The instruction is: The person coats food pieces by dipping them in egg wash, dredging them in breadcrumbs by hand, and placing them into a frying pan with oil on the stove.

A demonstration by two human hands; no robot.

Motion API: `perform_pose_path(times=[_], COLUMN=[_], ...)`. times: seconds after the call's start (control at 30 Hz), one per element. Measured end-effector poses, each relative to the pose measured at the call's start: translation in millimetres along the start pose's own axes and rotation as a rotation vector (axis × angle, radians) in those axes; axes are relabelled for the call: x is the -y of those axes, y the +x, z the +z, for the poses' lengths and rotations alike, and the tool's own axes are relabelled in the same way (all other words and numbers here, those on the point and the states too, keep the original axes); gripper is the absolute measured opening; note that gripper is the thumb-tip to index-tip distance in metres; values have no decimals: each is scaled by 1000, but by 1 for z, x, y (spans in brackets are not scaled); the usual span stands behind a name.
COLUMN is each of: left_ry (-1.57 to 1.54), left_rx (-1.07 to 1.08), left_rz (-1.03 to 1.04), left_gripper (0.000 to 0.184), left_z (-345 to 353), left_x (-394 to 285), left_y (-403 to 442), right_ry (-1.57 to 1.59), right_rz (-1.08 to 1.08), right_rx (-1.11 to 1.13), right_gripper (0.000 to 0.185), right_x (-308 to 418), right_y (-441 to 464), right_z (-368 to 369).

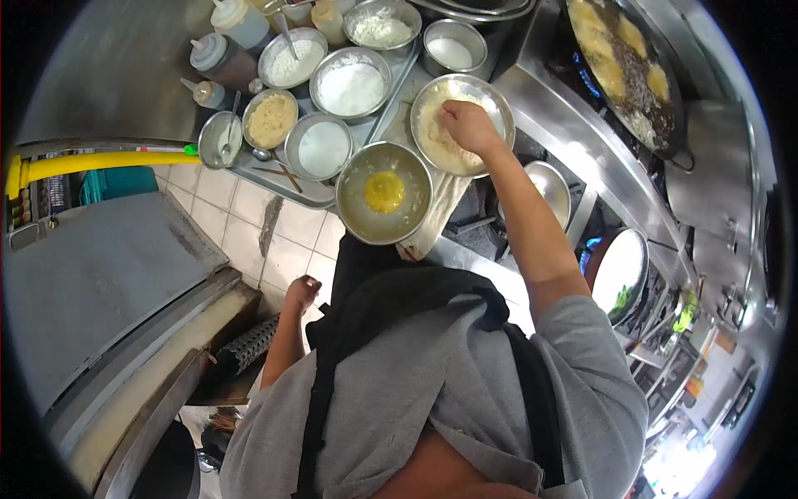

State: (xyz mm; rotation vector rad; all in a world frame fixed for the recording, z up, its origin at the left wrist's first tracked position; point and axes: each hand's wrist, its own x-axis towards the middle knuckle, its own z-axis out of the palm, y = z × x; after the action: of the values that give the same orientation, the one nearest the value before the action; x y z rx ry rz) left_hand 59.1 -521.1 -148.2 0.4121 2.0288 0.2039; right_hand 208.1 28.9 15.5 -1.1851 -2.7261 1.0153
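My right hand (468,126) is over a metal bowl of pale flour-like powder (434,150), its fingers bent downward and closed together; what they hold, if anything, is hidden. Just left of that bowl, nearer my body, stands a metal bowl (347,204) with a yellow, egg-like mixture (384,192) at its bottom. My left hand (303,290) hangs low beside my apron, away from the bowls, with its fingers curled. Whether anything is in it cannot be made out.
Bowls of white powder (350,87) and a bowl of tan paste (270,120) stand on a metal tray (316,193), beside squeeze bottles (241,23). At right, pieces fry in a large pan (619,62) over a flame; another pan (619,274) sits over a second flame.
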Motion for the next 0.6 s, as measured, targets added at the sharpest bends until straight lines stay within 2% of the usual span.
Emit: perform_pose_path(times=[0.1, 0.2, 0.3, 0.37, 0.43, 0.5, 0.53, 0.6], left_ry=[-24, -3, 13, 9, -43, -13, -11, -8], left_rx=[-10, 45, 5, -5, 6, -4, -7, -8], left_rz=[7, -20, 19, 23, -14, 10, 12, 15], left_gripper=[32, 32, 33, 33, 33, 32, 31, 30], left_z=[2, 3, 1, 4, 2, 1, 1, 2], left_x=[-1, -4, -5, -3, -2, -3, -5, -7], left_y=[1, -7, 0, -3, -2, -1, -4, -5], right_ry=[9, -35, -30, 3, -26, -110, -157, -152], right_rz=[-28, 44, -58, 7, 80, 11, 74, 101], right_rx=[-45, -13, -19, -192, -214, -243, -175, -126], right_gripper=[28, 28, 30, 30, 31, 36, 46, 49], right_x=[4, 1, -12, -10, -19, -23, -18, -10], right_y=[4, 0, 2, -20, -17, -5, -4, -1], right_z=[11, 5, -1, -8, -7, -3, -6, -12])
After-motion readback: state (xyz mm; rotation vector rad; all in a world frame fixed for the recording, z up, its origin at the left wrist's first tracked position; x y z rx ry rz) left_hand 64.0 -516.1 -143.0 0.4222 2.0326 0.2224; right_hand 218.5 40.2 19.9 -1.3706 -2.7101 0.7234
